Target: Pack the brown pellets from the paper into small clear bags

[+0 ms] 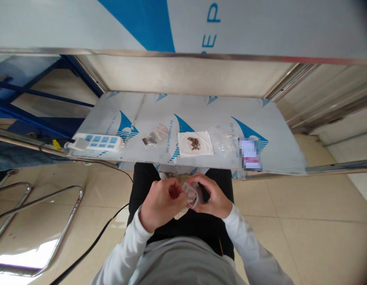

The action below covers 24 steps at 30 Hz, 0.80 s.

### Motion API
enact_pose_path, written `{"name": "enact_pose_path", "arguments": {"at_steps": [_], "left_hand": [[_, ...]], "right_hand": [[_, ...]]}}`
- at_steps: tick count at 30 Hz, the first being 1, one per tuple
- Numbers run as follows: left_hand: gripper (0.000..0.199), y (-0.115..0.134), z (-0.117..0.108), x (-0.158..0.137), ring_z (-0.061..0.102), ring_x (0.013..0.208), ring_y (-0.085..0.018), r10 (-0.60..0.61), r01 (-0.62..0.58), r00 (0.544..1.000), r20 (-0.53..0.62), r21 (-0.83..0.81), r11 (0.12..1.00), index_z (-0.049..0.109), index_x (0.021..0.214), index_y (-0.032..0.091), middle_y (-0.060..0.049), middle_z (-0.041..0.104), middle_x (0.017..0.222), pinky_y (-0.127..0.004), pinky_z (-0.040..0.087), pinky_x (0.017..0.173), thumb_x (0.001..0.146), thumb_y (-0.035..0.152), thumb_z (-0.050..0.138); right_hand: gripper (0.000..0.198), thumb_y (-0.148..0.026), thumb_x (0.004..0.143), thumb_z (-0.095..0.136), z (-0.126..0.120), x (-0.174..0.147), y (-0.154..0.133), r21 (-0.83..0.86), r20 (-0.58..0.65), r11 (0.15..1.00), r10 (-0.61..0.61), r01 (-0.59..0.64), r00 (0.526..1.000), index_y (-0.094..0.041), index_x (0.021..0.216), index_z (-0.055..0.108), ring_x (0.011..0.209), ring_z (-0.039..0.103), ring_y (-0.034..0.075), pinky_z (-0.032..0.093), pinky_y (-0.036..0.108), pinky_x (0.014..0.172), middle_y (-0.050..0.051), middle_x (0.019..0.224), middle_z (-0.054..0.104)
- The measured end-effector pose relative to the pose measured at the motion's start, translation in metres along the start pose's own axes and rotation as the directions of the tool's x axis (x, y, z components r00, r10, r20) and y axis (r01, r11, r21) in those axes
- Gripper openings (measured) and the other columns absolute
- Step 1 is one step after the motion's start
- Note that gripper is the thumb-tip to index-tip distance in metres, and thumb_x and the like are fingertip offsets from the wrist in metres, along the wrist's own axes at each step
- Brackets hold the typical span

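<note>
Above my lap, my right hand (213, 197) curls its thumb and fingers round a small clear plastic bag (193, 194). My left hand (163, 202) is closed in a pinch at the bag's left edge. What the bag contains, if anything, I cannot make out. Just beyond my hands, on the low shelf, lies a white square sheet (183, 149) with a small heap of thin brown pieces (194, 143) on it. To its left is another clear bag (155, 136) with dark brown pieces inside. Crumpled clear plastic (225, 141) lies to its right.
A phone (250, 155) lies at the front right of the film-covered shelf (195, 107), a white power strip (102, 142) at its left. A higher tabletop (260, 27) overhangs the far side. A metal chair frame (78, 198) and black cable (97, 235) are on the left.
</note>
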State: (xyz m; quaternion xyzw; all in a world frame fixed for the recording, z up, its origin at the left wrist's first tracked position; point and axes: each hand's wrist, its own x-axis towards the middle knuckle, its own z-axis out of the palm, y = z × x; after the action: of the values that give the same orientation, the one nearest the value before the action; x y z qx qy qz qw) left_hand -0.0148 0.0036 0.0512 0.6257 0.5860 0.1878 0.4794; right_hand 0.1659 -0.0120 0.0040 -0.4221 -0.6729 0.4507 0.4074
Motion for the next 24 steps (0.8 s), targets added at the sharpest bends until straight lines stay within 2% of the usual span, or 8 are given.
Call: {"name": "enact_pose_path", "arguments": {"at_steps": [3, 6, 10, 12, 13, 16, 19, 24], "left_hand": [[0.020, 0.008, -0.004, -0.002, 0.044, 0.038, -0.009, 0.097, -0.075, 0.983, -0.159, 0.136, 0.988, 0.054, 0.049, 0.021, 0.003, 0.054, 0.044, -0.021, 0.027, 0.043, 0.063, 0.023, 0.068], [0.019, 0.002, -0.008, 0.004, 0.050, 0.042, -0.010, 0.135, -0.103, 0.970, -0.205, 0.159, 0.982, 0.061, 0.061, 0.021, 0.001, 0.062, 0.053, -0.022, 0.032, 0.046, 0.071, 0.036, 0.069], [0.027, -0.058, -0.008, 0.019, 0.062, 0.061, -0.015, 0.138, -0.024, 0.894, -0.427, 0.261, 0.965, 0.064, 0.077, 0.021, -0.002, 0.067, 0.066, -0.024, 0.045, 0.062, 0.084, 0.045, 0.056], [0.029, -0.106, -0.002, 0.024, 0.065, 0.086, -0.023, 0.179, 0.034, 0.851, -0.493, 0.392, 0.919, 0.065, 0.086, 0.019, -0.007, 0.071, 0.085, -0.031, 0.048, 0.081, 0.087, 0.044, 0.051], [0.031, -0.129, 0.002, 0.024, 0.063, 0.100, -0.026, 0.191, 0.064, 0.842, -0.504, 0.445, 0.893, 0.065, 0.095, 0.017, -0.011, 0.071, 0.099, -0.036, 0.045, 0.090, 0.088, 0.042, 0.050], [0.047, -0.182, 0.016, 0.021, 0.046, 0.127, -0.035, 0.098, 0.267, 0.806, -0.583, 0.507, 0.820, 0.055, 0.124, 0.011, -0.018, 0.053, 0.136, -0.049, 0.036, 0.104, 0.088, 0.042, 0.049], [0.064, -0.201, 0.025, 0.019, 0.039, 0.133, -0.037, -0.019, 0.383, 0.784, -0.621, 0.458, 0.803, 0.040, 0.139, 0.010, -0.019, 0.043, 0.145, -0.051, 0.035, 0.106, 0.087, 0.046, 0.049], [0.071, -0.199, 0.022, 0.023, 0.043, 0.129, -0.038, -0.096, 0.395, 0.801, -0.591, 0.401, 0.827, 0.033, 0.143, 0.009, -0.021, 0.038, 0.147, -0.052, 0.039, 0.102, 0.085, 0.046, 0.050]], "right_hand": [[0.030, -0.026, 0.067, 0.074, -0.002, 0.005, -0.003, -0.069, -0.012, 0.998, -0.002, 0.001, 1.000, -0.019, 0.094, 0.063, 0.080, 0.064, 0.018, 0.050, 0.029, 0.073, 0.004, 0.088, 0.067], [0.029, -0.023, 0.068, 0.072, -0.008, 0.012, 0.004, -0.131, -0.037, 0.991, -0.024, 0.019, 0.999, -0.019, 0.094, 0.062, 0.078, 0.062, 0.017, 0.050, 0.028, 0.071, 0.003, 0.086, 0.065], [0.033, -0.027, 0.071, 0.072, -0.041, 0.039, 0.037, -0.343, -0.079, 0.939, 0.017, -0.043, 0.997, -0.018, 0.101, 0.061, 0.081, 0.063, 0.017, 0.050, 0.028, 0.074, 0.004, 0.092, 0.066], [0.037, -0.032, 0.074, 0.070, -0.065, 0.062, 0.055, -0.589, -0.049, 0.801, 0.099, -0.108, 0.994, -0.017, 0.106, 0.061, 0.078, 0.063, 0.016, 0.050, 0.028, 0.072, 0.004, 0.092, 0.067], [0.038, -0.032, 0.075, 0.069, -0.076, 0.075, 0.062, -0.728, -0.007, 0.674, 0.172, -0.123, 0.985, -0.017, 0.108, 0.061, 0.077, 0.063, 0.016, 0.049, 0.027, 0.072, 0.004, 0.092, 0.068], [0.035, -0.029, 0.075, 0.070, -0.100, 0.116, 0.078, -0.928, 0.064, 0.364, 0.360, -0.077, 0.931, -0.020, 0.108, 0.063, 0.085, 0.063, 0.018, 0.046, 0.028, 0.076, 0.004, 0.097, 0.069], [0.032, -0.023, 0.073, 0.071, -0.101, 0.147, 0.084, -0.976, 0.066, 0.216, 0.429, -0.031, 0.901, -0.018, 0.105, 0.066, 0.096, 0.061, 0.024, 0.042, 0.035, 0.083, 0.010, 0.104, 0.068], [0.036, -0.017, 0.071, 0.070, -0.081, 0.174, 0.088, -0.992, 0.125, 0.039, 0.495, 0.121, 0.860, -0.014, 0.106, 0.066, 0.107, 0.055, 0.031, 0.034, 0.043, 0.091, 0.016, 0.108, 0.066]]}}
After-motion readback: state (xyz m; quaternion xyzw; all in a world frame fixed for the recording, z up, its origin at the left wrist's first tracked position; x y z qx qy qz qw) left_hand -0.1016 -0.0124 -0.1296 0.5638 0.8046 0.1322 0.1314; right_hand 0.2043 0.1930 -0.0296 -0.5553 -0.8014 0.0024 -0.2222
